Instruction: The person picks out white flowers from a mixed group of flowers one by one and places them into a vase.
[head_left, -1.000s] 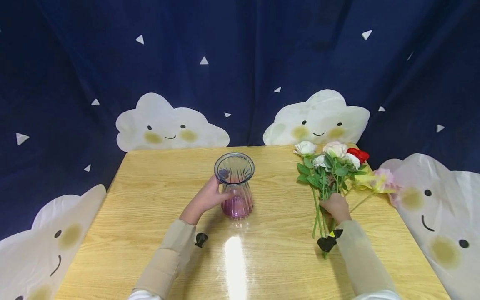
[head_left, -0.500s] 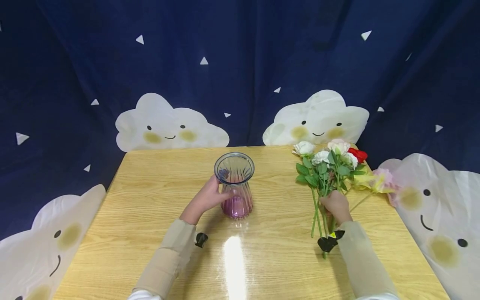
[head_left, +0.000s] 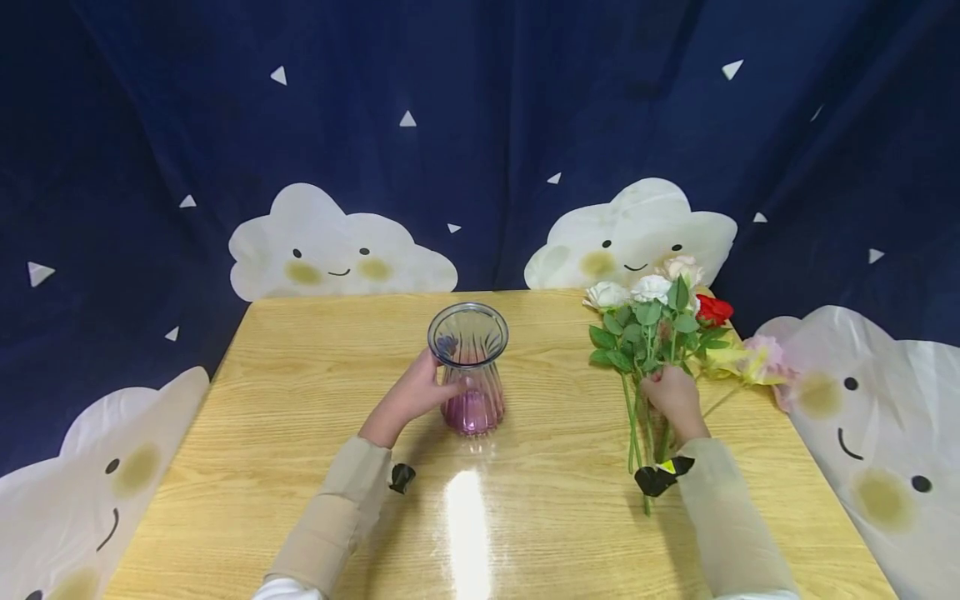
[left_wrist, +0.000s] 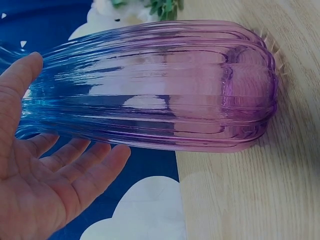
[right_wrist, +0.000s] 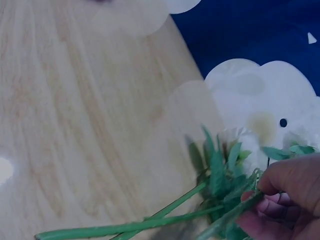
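A ribbed glass vase, blue at the rim and purple at the base, stands upright mid-table. My left hand cups its waist, thumb in front and fingers behind. In the left wrist view the vase fills the frame, and the left hand lies loosely round it. My right hand pinches the green stems of a flower bunch with white and pale pink blooms, whose heads are raised off the table. The right wrist view shows the right hand's fingers curled round the stems.
The wooden table stands before a dark blue cloth printed with smiling clouds. A red rose and a yellow and pink flower lie near the table's right edge. A bright glare spot shows near the front.
The right hand has moved slightly away from me and tilted the flower heads up off the table. The left hand and the vase have stayed put.
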